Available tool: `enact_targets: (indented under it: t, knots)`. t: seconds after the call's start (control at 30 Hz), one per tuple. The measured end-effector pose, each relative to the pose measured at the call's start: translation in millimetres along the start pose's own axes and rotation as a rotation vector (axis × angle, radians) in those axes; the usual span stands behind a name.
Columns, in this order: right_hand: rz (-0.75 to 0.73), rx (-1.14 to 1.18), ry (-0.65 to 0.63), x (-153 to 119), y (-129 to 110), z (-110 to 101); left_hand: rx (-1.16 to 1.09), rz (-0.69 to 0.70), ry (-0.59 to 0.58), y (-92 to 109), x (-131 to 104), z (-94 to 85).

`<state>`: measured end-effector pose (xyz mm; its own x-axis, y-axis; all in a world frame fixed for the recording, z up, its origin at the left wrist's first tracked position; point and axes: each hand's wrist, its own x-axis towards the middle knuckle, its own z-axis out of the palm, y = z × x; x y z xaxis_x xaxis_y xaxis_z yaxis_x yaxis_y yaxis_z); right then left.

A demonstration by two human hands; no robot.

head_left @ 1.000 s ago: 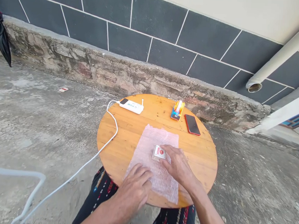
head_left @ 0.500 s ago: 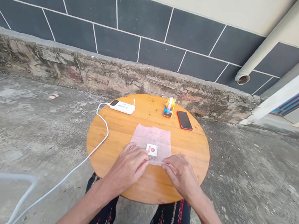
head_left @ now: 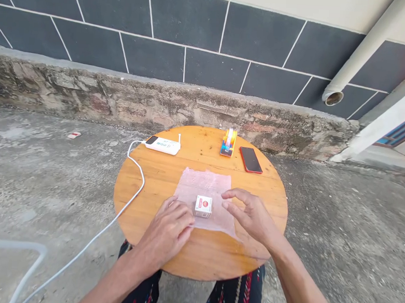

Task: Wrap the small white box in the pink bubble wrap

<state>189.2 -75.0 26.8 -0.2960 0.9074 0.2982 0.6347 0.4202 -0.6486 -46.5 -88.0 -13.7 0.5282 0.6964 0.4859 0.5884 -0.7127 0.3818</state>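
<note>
The right hand [head_left: 251, 217] is spread, thumb and forefinger well apart with nothing between them, over the right side of a thin pinkish sheet [head_left: 204, 181]. The left hand [head_left: 169, 229] lies palm down with bent fingers at the sheet's near left part (whether the fingertips pinch its edge, I cannot tell). Between the two hands a small white box [head_left: 203, 206] with red print sits on the sheet, near the left fingertips and apart from the right hand. Sheet and box rest on a round wooden table [head_left: 207, 255]. Beyond them, towards the far edge, stand a yellow and blue tape dispenser [head_left: 228, 144] and, just right of it, a red-edged phone [head_left: 251, 160] lying flat. At the far left is a white device [head_left: 162, 145], its white cable [head_left: 132, 195] running off the table. Behind are a rough stone ledge [head_left: 140, 98] and dark wall tiles [head_left: 189, 15].
</note>
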Motion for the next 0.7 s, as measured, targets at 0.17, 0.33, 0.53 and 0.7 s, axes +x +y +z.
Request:
enact_targets:
  t: [0.17, 0.33, 0.53, 0.7]
  knots:
    - [-0.147, -0.217, -0.167, 22, 6, 27, -0.019, -0.015, -0.014, 2, -8, 1.9]
    - [-0.122, -0.309, -0.202, 20, 8, 39, -0.033, -0.023, -0.025, 2, -13, 3.3]
    - [-0.119, -0.303, -0.126, 19, 14, 41, -0.054, -0.010, -0.011, 1, -16, 2.5]
    - [-0.120, -0.296, -0.132, 20, 14, 43, -0.050, -0.019, -0.014, 1, -18, 1.9]
